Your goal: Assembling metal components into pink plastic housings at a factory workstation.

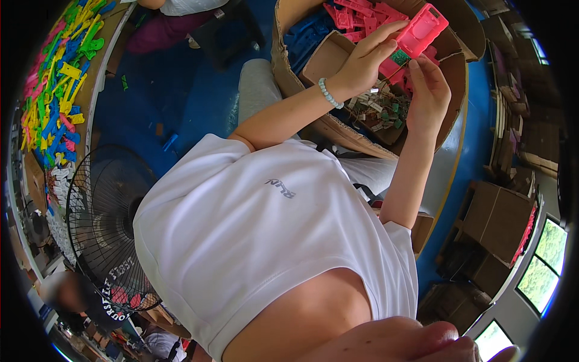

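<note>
My left hand point(366, 65), with a beaded bracelet at the wrist, holds a bright pink plastic shell point(423, 30) by its left edge. The shell is a shallow rectangular casing, tilted up over a cardboard box. Just below its lower edge my right hand point(429, 90) has its thumb and fingers drawn together. What they pinch, if anything, is too small to make out. A green circuit board point(399, 57) shows between the hands, close to the left thumb. Under the hands lies a heap of small wired boards point(383, 108) in the box.
The large cardboard box point(278, 60) also contains blue plastic parts point(310, 36) and more pink parts point(362, 13). A black fan point(111, 211) stands at left, beside a table piled with coloured plastic pieces point(60, 90). Cartons point(497, 211) stand at right. Another person sits at the top.
</note>
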Available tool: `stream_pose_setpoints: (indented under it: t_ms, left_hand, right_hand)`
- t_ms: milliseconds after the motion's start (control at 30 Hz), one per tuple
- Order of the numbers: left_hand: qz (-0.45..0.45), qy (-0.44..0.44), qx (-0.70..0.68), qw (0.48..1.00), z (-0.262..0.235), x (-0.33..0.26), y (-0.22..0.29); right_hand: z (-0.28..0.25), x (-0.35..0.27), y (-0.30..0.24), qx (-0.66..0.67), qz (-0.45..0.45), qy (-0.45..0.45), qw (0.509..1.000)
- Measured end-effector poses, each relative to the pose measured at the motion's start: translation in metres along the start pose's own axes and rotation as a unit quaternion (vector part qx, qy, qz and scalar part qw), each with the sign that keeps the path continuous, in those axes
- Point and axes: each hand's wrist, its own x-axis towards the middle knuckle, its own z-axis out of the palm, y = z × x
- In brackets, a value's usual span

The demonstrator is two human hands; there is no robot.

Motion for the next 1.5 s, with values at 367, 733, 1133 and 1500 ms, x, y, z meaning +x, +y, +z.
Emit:
stream_pose_setpoints:
  t_ms: [367,733,1133,1500]
  left_hand:
    - [-0.048,0.036,-0.069,0.996,0.006,-0.009,0.005]
    - [-0.029,0.079,-0.085,0.993,0.013,-0.01,0.002]
    - [0.003,0.038,0.028,0.999,0.011,-0.01,0.005]
    - [-0.035,0.075,0.005,0.997,0.021,-0.015,0.003]
  right_hand:
    - [0.006,-0.003,-0.003,0.038,-0.006,0.017,0.999]
    - [0.014,-0.012,-0.01,0.125,-0.041,0.02,0.991]
    - [0.002,-0.012,-0.007,0.084,-0.055,0.056,0.993]
    - [0.001,-0.012,-0.005,0.062,-0.106,0.073,0.99]
